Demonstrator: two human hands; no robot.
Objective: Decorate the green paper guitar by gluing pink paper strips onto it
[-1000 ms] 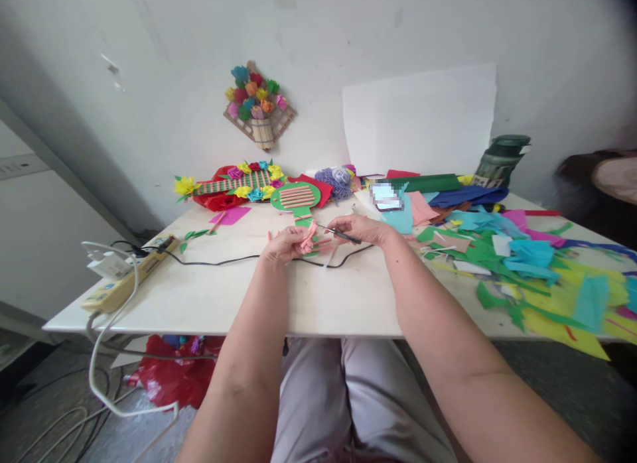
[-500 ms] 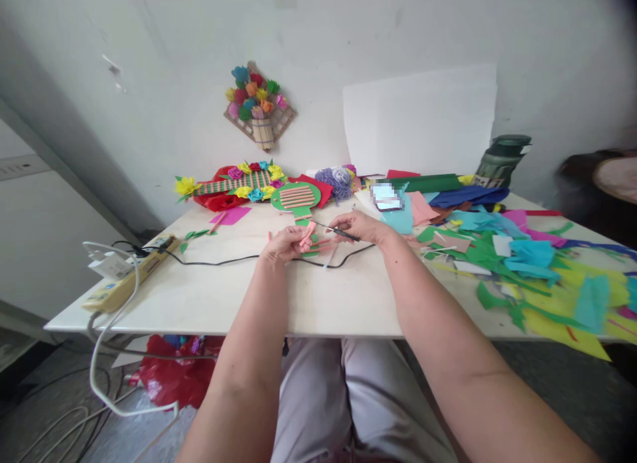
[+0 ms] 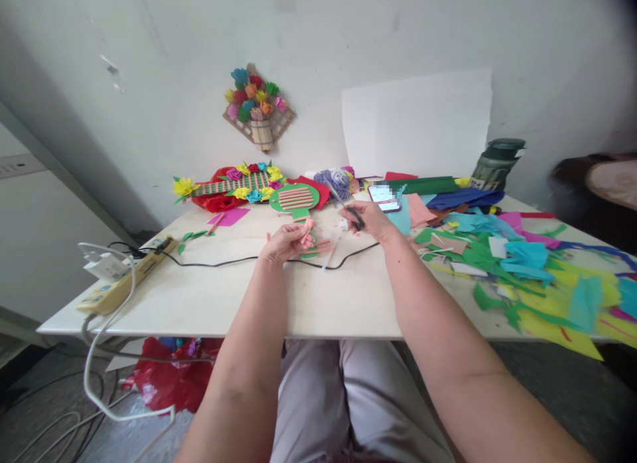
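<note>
My left hand [image 3: 286, 243] is closed, pinching a small piece of salmon-pink paper [image 3: 308, 227] between thumb and fingers. To its right, my right hand [image 3: 369, 219] grips a pair of scissors [image 3: 355, 217] by the dark handles. The scissor blades point up and away to the left, apart from the paper. Just beyond my left hand lies a green paper cutout [image 3: 273, 198] with a round head, crossed by several rolled pink strips [image 3: 297, 198]. More pink strips [image 3: 323, 244] lie beside my left fingers, partly hidden by them.
A black cable [image 3: 223, 261] runs across the table to a power strip [image 3: 124, 280] at the left. A flower-decorated craft [image 3: 233, 184] and purple yarn [image 3: 332, 183] sit at the back. A phone [image 3: 384, 199], coloured paper scraps [image 3: 527, 254] and a dark bottle [image 3: 497, 164] occupy the right.
My right hand has moved the scissors away from the pink paper, rightward and slightly up, and the blades now tilt more upward. My left hand still holds the paper in nearly the same place.
</note>
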